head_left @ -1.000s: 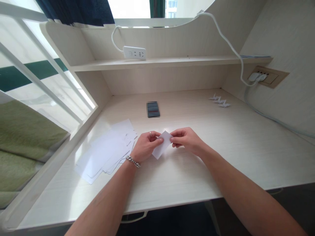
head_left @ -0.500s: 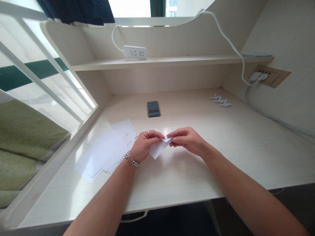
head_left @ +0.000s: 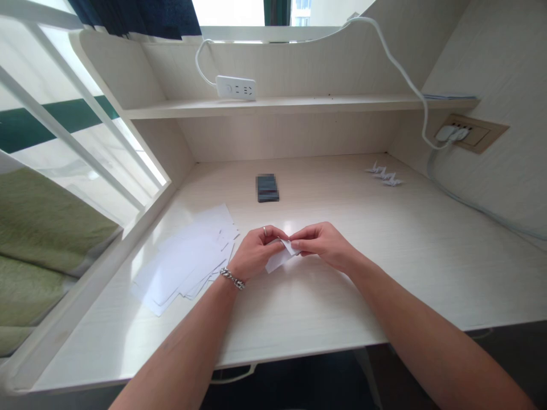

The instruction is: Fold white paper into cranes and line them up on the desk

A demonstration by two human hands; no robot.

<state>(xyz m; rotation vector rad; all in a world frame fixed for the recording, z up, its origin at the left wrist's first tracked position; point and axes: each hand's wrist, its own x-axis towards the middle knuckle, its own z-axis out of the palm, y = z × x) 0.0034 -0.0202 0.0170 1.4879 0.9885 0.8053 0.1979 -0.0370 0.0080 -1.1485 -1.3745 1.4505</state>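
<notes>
Between my two hands, over the middle of the desk, is a small folded piece of white paper. My left hand, with a ring and a chain bracelet at the wrist, pinches its upper left side. On the right side, my right hand grips the paper between thumb and fingers. Both sets of fingertips almost meet at the top edge, where a flap stands up. The fingers partly hide the folds.
White paper sheets lie spread on the desk to the left. A dark, blurred-out object lies farther back. Several small folded paper cranes stand at the back right. A power strip rests on the shelf.
The paper has turned slightly between my fingers, and a flap at its top is now lifted and slanted. My left hand has shifted a little to the right.
</notes>
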